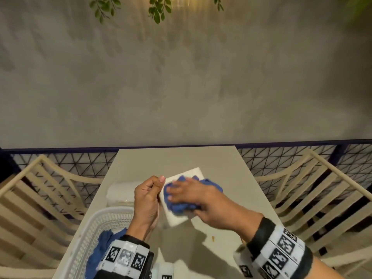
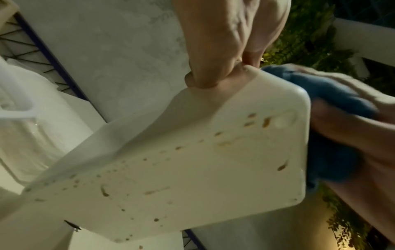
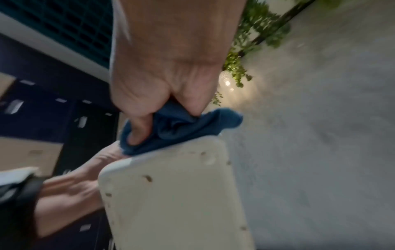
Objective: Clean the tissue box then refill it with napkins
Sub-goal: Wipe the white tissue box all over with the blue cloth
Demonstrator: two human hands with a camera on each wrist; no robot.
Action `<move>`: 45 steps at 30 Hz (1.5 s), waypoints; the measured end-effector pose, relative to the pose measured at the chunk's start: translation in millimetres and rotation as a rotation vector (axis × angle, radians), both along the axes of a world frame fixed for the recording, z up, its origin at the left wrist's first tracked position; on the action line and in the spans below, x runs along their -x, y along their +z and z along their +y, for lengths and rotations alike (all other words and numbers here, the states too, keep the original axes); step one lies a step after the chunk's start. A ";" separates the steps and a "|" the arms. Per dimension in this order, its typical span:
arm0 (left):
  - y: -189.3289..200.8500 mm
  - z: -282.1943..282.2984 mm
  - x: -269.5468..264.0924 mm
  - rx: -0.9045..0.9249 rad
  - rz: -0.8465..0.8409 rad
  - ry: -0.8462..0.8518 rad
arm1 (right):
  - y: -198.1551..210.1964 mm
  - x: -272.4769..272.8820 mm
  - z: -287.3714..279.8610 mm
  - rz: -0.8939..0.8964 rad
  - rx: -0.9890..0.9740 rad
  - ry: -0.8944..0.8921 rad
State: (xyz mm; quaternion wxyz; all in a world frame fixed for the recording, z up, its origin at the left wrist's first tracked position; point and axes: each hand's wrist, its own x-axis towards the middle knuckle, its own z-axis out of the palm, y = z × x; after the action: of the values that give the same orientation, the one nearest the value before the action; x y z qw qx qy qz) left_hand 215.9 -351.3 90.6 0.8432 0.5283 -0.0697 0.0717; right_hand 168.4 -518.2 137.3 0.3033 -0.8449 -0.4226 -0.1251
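The cleaning step is going on. The left hand (image 1: 148,200) holds the white tissue box (image 1: 182,217) by its edge, tipped up over the desk (image 1: 177,158). The right hand (image 1: 198,200) is curled around a crumpled blue cloth (image 1: 181,206) and presses it on the top of the box.

The underside of the box (image 2: 181,169) has many little brown spots. So I think the next move is to turn the box and rub those spots off. It needs a firm hold.

I count one box and one cloth in use. One white basket (image 1: 100,224) sits by the left arm with another blue cloth (image 1: 100,250) inside. One white stack, maybe the napkins (image 1: 120,193), lies behind the basket.
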 end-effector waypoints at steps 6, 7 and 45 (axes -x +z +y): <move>-1.9 5.0 6.0 -0.063 -0.010 -0.015 | 10.1 -19.9 -25.7 0.076 -0.123 -0.229; -2.6 3.1 5.2 -0.022 0.000 0.001 | 13.1 -16.6 -10.1 0.054 -0.103 -0.185; 9.8 31.8 -4.3 -0.190 -0.017 -0.282 | 1.1 -30.8 -39.6 0.618 -0.526 -0.141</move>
State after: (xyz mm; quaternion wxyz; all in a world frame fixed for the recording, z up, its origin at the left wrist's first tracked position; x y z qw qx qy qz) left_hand 220.2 -319.4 100.3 0.7903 0.5901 -0.1570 -0.0499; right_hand 199.2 -557.7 138.4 0.6124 -0.7631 -0.2064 0.0102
